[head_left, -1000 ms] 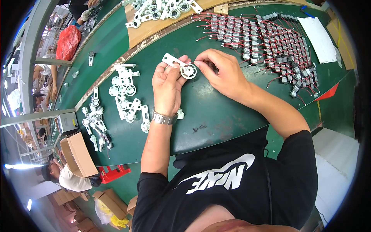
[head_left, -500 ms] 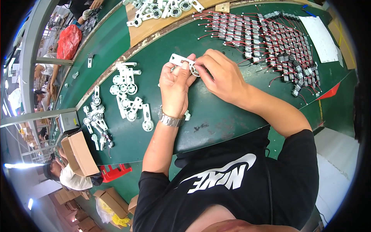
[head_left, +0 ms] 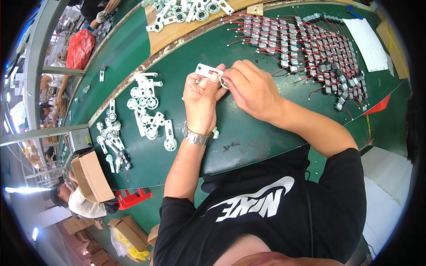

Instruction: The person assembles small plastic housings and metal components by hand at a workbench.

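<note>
In my left hand (head_left: pixel 201 97) is a white plastic housing (head_left: pixel 207 70) with a flat arm and a round ring end, pinched between thumb and fingers above the green table (head_left: pixel 248 119). My right hand (head_left: pixel 253 91) is closed at the ring end, its thumb and fingertips pressed to it; anything small between them is hidden. Left of my hands lie several loose white housings (head_left: pixel 144 103) of the same kind. Farther left is another group (head_left: pixel 111 135), some with dark parts. Far right, many small motors with red wires (head_left: pixel 288 42) lie in rows.
More white housings (head_left: pixel 195 9) are heaped on a brown board (head_left: pixel 156 41) at the back. A white sheet (head_left: pixel 366 44) lies at the far right. An open cardboard box (head_left: pixel 92 177) stands by the left table edge. Other people sit along the far left, near a red bag (head_left: pixel 80 48).
My right fingers have shifted slightly at the ring end, and the housing has tilted a little. On the belt at the left, loose parts have moved slightly toward the lower left.
</note>
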